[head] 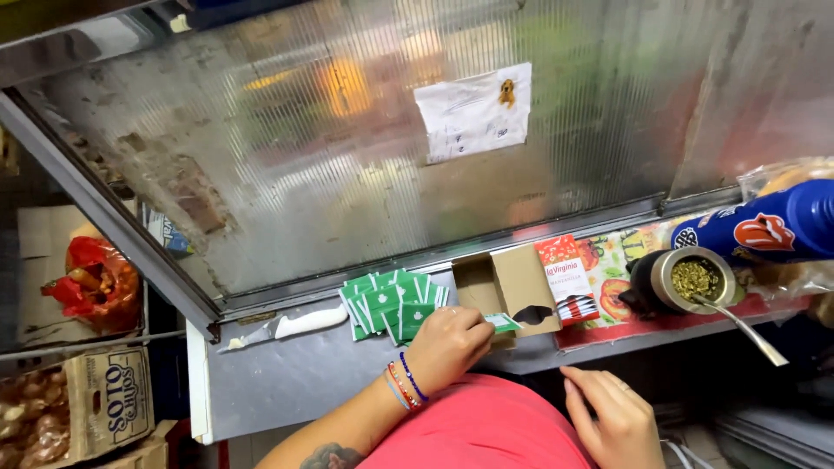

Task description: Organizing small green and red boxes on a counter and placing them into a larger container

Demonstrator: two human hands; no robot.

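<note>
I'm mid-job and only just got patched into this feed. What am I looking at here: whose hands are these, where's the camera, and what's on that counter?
There is one view, from a camera on the person's head, looking down. No machine: two bare hands. The left hand, with bracelets on its wrist, pinches a small green sachet at an open cardboard box on the metal counter. The right hand is empty and rests low, near the pink shirt. A fanned pile of matching green sachets lies left of the box, and a white-handled knife further left. To the right stand a cup of green herb with a metal straw and a blue flask. Behind is a glass-fronted case.
</note>
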